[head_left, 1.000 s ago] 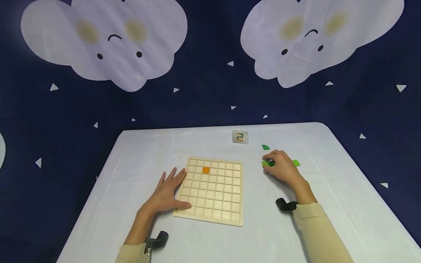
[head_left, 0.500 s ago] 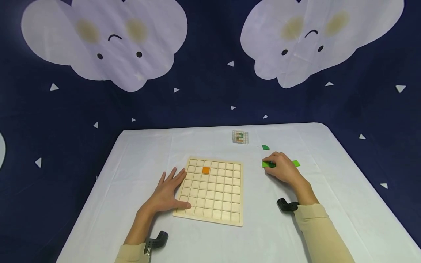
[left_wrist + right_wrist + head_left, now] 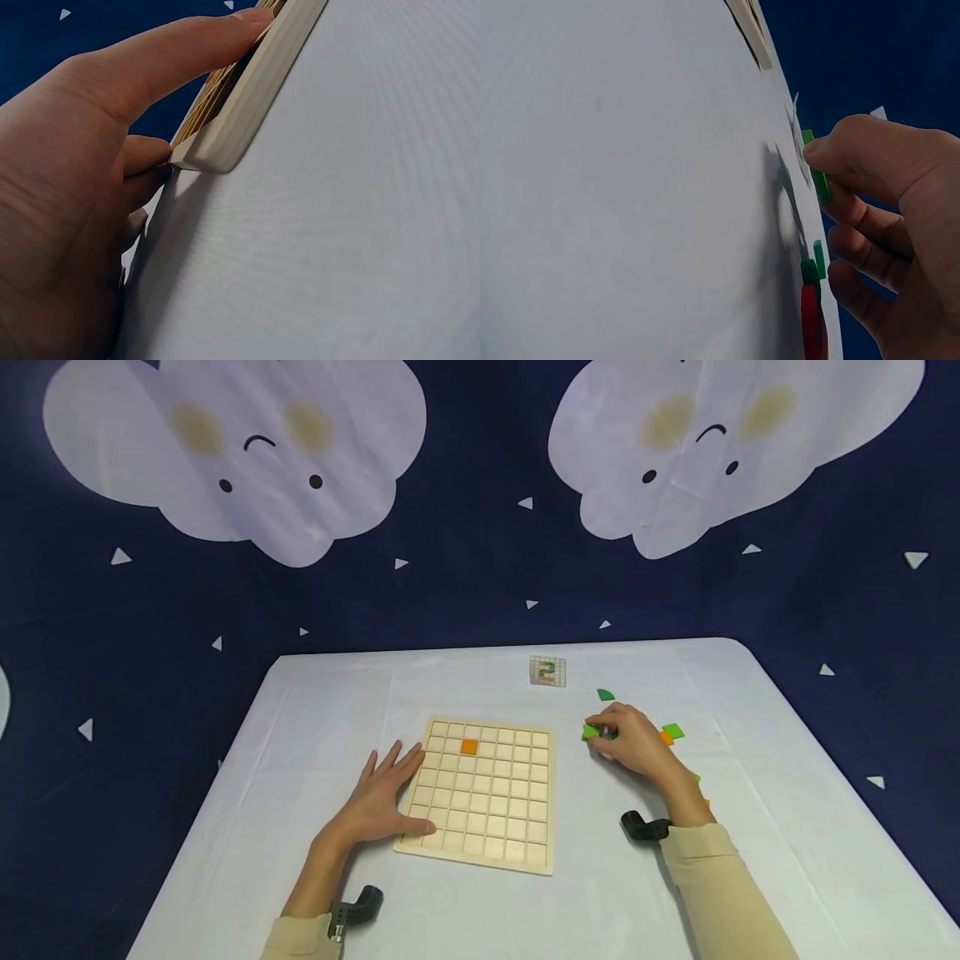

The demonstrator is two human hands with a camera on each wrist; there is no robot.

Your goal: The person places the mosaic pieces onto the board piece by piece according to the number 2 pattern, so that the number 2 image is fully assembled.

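My right hand [image 3: 628, 739] pinches a light green square tile [image 3: 590, 732] between thumb and fingers, to the right of the board. In the right wrist view the green tile [image 3: 819, 176] stands on edge in the pinch, raised over the white cloth. A dark green piece [image 3: 612, 734] shows just behind it, partly covered by the fingers. My left hand [image 3: 378, 802] lies spread at the left side of a wooden grid board [image 3: 480, 797]. Its thumb rests on the front left corner cells, its other fingertips along the left rim. One orange square tile [image 3: 469, 747] sits in a far cell.
Beyond the board lies a small pattern card [image 3: 547, 672]. A dark green quarter-round piece [image 3: 605, 695] is behind my right hand. A green tile [image 3: 672, 731] and an orange tile [image 3: 666, 738] lie to its right, with more pieces partly hidden by the forearm.
My right hand has picked the light green tile off the table and moved a little left with it. Orange and green pieces behind the hand have come into view. The left hand stays still.
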